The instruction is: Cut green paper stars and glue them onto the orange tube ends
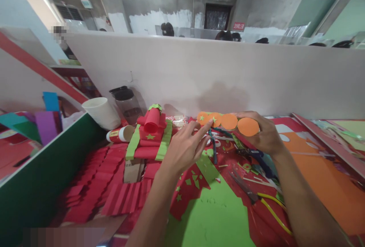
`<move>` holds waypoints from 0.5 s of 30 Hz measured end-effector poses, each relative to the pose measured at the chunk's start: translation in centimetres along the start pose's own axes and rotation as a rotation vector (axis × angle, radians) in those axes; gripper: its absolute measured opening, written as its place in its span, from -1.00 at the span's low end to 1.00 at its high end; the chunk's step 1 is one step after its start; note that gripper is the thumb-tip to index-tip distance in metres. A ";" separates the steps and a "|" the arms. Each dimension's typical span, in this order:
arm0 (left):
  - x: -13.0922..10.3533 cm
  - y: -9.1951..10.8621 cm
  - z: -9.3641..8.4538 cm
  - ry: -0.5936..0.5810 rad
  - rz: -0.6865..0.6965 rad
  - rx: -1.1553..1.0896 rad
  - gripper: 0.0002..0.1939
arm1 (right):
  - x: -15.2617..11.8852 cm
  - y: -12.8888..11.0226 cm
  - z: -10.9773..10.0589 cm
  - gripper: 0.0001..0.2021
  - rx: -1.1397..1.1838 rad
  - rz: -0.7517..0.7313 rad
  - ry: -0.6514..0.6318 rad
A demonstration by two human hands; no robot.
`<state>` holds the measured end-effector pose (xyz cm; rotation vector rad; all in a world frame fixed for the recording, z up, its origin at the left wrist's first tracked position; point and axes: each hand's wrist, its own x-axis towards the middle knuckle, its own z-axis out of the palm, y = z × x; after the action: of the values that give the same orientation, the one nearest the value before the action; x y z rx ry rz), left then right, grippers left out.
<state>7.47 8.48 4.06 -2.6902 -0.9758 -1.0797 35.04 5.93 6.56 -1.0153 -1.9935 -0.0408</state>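
A row of orange paper discs [229, 121] is held up at the middle of the table, with small green stars on the two leftmost discs. My right hand [264, 135] is closed on the right end of this piece, its fingers partly hidden behind the discs. With its index fingertip, my left hand [189, 144] touches the green star [215, 119] on the second disc; its fingers are apart and grip nothing. Just left of that hand stands a red and green paper model [149, 136] with a rolled red tube on top.
Yellow-handled scissors [253, 197] lie open beside a green sheet [216, 216]. A glue gun [258, 159] is behind them. Folded red paper [97, 178], a white cup [102, 113] and a dark-lidded bottle [127, 104] stand left. Orange sheets [322, 178] lie right; a white partition [216, 72] closes the back.
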 end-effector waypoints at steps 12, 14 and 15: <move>0.0 0.1 0.0 0.036 0.000 -0.007 -0.58 | 0.1 -0.2 0.1 -0.58 0.015 -0.004 -0.008; 0.0 0.2 0.0 0.027 0.003 -0.005 -0.59 | 0.1 -0.3 0.1 -0.59 0.019 -0.010 -0.008; 0.0 0.2 -0.1 0.031 0.004 -0.007 -0.59 | 0.2 -0.4 0.1 -0.60 0.020 -0.010 -0.008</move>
<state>7.52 8.29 4.11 -2.6710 -0.9630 -1.1230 34.69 5.77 6.77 -0.9947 -2.0027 -0.0223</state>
